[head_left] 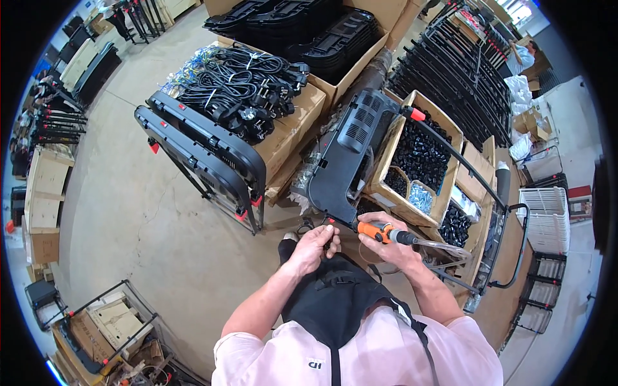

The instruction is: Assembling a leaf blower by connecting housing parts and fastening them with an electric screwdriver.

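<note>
Orange pneumatic screwdriver (381, 231) lies level in the right hand (386, 248) — clamped round it, tip pointing left at the black panel's (347, 161) lower end, where the left hand (315, 248) pinches closed.

Pale pink short-sleeved shirt (360, 354), black apron (335, 302) with straps, bare forearms.

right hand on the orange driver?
Touching. The head view shows the right hand wrapped around the orange driver, fingers closed over its body, with its tip at the lower end of the black panel.
</note>
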`<move>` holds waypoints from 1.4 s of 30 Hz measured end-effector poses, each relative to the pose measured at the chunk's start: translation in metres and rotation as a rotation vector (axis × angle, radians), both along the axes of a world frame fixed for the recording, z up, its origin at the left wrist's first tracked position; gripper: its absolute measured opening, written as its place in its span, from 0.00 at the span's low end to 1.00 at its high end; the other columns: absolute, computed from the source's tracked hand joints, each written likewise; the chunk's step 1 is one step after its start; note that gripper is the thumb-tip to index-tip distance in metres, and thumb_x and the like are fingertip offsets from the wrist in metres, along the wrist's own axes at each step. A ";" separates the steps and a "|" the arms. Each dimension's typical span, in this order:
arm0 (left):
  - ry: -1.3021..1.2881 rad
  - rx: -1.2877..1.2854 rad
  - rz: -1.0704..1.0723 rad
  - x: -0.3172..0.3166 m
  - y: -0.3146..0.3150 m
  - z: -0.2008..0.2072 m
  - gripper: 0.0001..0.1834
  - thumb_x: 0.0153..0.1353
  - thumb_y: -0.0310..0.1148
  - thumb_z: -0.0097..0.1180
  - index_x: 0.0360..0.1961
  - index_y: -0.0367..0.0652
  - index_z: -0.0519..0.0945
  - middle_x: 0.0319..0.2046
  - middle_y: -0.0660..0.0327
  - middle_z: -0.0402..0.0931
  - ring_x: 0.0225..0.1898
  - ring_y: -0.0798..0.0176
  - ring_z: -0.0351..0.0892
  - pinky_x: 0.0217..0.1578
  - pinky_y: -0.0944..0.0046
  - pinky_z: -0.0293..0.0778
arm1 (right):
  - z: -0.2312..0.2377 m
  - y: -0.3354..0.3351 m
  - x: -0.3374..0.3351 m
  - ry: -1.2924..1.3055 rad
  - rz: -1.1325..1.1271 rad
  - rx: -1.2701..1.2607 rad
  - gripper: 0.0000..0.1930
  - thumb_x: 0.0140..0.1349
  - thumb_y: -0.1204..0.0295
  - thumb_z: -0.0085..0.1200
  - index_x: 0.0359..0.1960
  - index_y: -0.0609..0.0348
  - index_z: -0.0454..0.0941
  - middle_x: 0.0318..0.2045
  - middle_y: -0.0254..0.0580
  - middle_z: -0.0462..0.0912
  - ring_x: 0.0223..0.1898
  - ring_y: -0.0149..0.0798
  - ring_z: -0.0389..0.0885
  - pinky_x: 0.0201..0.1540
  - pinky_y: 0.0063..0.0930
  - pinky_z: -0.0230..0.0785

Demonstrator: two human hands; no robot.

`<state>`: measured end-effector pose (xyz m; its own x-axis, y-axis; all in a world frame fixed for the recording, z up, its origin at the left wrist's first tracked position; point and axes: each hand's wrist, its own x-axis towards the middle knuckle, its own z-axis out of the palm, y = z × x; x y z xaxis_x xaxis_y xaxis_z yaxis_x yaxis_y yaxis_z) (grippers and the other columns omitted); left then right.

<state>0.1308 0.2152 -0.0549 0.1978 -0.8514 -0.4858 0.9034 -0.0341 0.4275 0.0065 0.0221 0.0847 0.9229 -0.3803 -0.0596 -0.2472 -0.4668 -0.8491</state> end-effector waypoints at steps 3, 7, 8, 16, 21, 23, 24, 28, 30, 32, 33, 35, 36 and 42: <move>-0.006 0.006 -0.014 -0.011 0.000 -0.002 0.15 0.82 0.42 0.48 0.53 0.42 0.77 0.38 0.62 0.83 0.35 0.69 0.83 0.33 0.68 0.79 | 0.002 0.002 0.000 0.008 0.007 -0.018 0.20 0.60 0.71 0.71 0.53 0.57 0.82 0.46 0.43 0.89 0.46 0.40 0.89 0.53 0.33 0.81; -0.065 0.011 -0.042 -0.017 -0.002 0.006 0.16 0.83 0.42 0.44 0.55 0.41 0.76 0.41 0.60 0.83 0.38 0.67 0.83 0.37 0.66 0.80 | 0.006 0.004 0.001 0.005 -0.015 0.005 0.21 0.59 0.73 0.72 0.54 0.57 0.82 0.46 0.42 0.88 0.46 0.39 0.89 0.53 0.33 0.81; -0.051 0.014 -0.043 -0.018 -0.002 0.010 0.15 0.83 0.39 0.44 0.53 0.39 0.78 0.43 0.59 0.83 0.40 0.64 0.83 0.40 0.65 0.78 | 0.005 0.003 0.000 0.002 -0.014 0.005 0.21 0.59 0.73 0.72 0.54 0.57 0.82 0.46 0.42 0.88 0.46 0.39 0.89 0.53 0.33 0.81; -0.036 0.021 -0.030 -0.016 -0.008 0.007 0.14 0.81 0.38 0.51 0.56 0.39 0.81 0.43 0.63 0.84 0.42 0.67 0.84 0.42 0.67 0.80 | 0.003 0.003 -0.004 -0.036 -0.099 0.093 0.22 0.58 0.75 0.72 0.55 0.58 0.81 0.49 0.42 0.87 0.50 0.36 0.86 0.57 0.32 0.78; -0.096 0.049 -0.032 -0.015 -0.012 0.018 0.16 0.81 0.38 0.49 0.58 0.40 0.81 0.43 0.63 0.86 0.40 0.69 0.85 0.40 0.68 0.80 | 0.011 0.001 -0.006 -0.109 -0.117 0.178 0.23 0.60 0.75 0.71 0.56 0.60 0.79 0.51 0.42 0.86 0.52 0.35 0.85 0.59 0.33 0.78; -0.071 0.066 -0.045 -0.014 -0.013 0.022 0.15 0.82 0.39 0.46 0.56 0.41 0.79 0.46 0.60 0.86 0.40 0.68 0.85 0.40 0.67 0.80 | 0.017 0.005 -0.009 -0.127 -0.137 0.259 0.24 0.60 0.78 0.70 0.58 0.61 0.76 0.56 0.48 0.84 0.56 0.40 0.83 0.63 0.38 0.76; -0.070 0.065 -0.045 -0.015 -0.013 0.020 0.15 0.82 0.39 0.46 0.56 0.41 0.79 0.46 0.60 0.86 0.40 0.68 0.85 0.40 0.67 0.80 | 0.018 0.007 -0.010 -0.126 -0.138 0.258 0.24 0.60 0.78 0.70 0.58 0.61 0.76 0.56 0.48 0.84 0.56 0.40 0.83 0.63 0.38 0.76; 0.045 0.076 0.037 -0.015 -0.016 0.020 0.14 0.83 0.41 0.45 0.51 0.43 0.78 0.45 0.58 0.86 0.38 0.66 0.84 0.36 0.67 0.80 | 0.017 0.014 -0.013 -0.184 -0.119 0.249 0.25 0.60 0.77 0.70 0.59 0.60 0.75 0.56 0.47 0.84 0.58 0.40 0.83 0.64 0.39 0.75; 0.112 0.098 0.080 -0.015 -0.018 0.017 0.14 0.82 0.42 0.46 0.49 0.44 0.77 0.43 0.59 0.86 0.37 0.66 0.83 0.34 0.66 0.79 | 0.015 0.017 -0.013 -0.196 -0.122 0.249 0.25 0.60 0.76 0.71 0.58 0.59 0.76 0.55 0.46 0.85 0.57 0.40 0.84 0.64 0.38 0.76; 0.241 0.123 0.186 -0.015 -0.022 0.013 0.14 0.82 0.44 0.47 0.48 0.45 0.77 0.36 0.63 0.82 0.32 0.68 0.79 0.29 0.68 0.75 | 0.011 0.019 -0.014 -0.195 -0.101 0.252 0.26 0.60 0.77 0.70 0.59 0.60 0.74 0.56 0.49 0.84 0.58 0.42 0.83 0.64 0.40 0.75; 0.240 0.123 0.186 -0.015 -0.023 0.014 0.14 0.82 0.44 0.47 0.48 0.45 0.77 0.36 0.63 0.82 0.32 0.68 0.79 0.29 0.68 0.75 | 0.009 0.019 -0.014 -0.192 -0.081 0.257 0.27 0.60 0.78 0.70 0.60 0.60 0.73 0.57 0.52 0.83 0.59 0.43 0.83 0.65 0.41 0.75; 0.332 0.110 0.247 -0.014 -0.025 0.016 0.14 0.81 0.44 0.49 0.47 0.46 0.77 0.32 0.66 0.77 0.29 0.69 0.74 0.27 0.68 0.71 | 0.010 0.021 -0.012 -0.189 -0.074 0.242 0.26 0.60 0.79 0.70 0.59 0.60 0.73 0.57 0.52 0.84 0.59 0.43 0.83 0.65 0.42 0.75; 0.333 0.109 0.248 -0.015 -0.026 0.014 0.14 0.81 0.44 0.49 0.47 0.46 0.77 0.32 0.66 0.77 0.29 0.69 0.74 0.27 0.68 0.71 | 0.011 0.022 -0.011 -0.186 -0.067 0.229 0.26 0.60 0.79 0.70 0.59 0.60 0.73 0.56 0.52 0.84 0.59 0.43 0.83 0.65 0.42 0.76; 0.412 0.043 0.238 -0.009 -0.026 0.011 0.12 0.80 0.43 0.51 0.50 0.47 0.78 0.31 0.69 0.74 0.30 0.69 0.70 0.27 0.70 0.67 | 0.007 0.025 -0.005 -0.238 -0.087 0.215 0.24 0.61 0.75 0.70 0.59 0.59 0.76 0.56 0.46 0.84 0.57 0.41 0.84 0.63 0.38 0.77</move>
<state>0.1216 0.1889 -0.0438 0.1685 -0.7831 -0.5986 0.9822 0.1845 0.0352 0.0011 0.0470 0.0918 0.8853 -0.4603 0.0667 -0.0607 -0.2564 -0.9647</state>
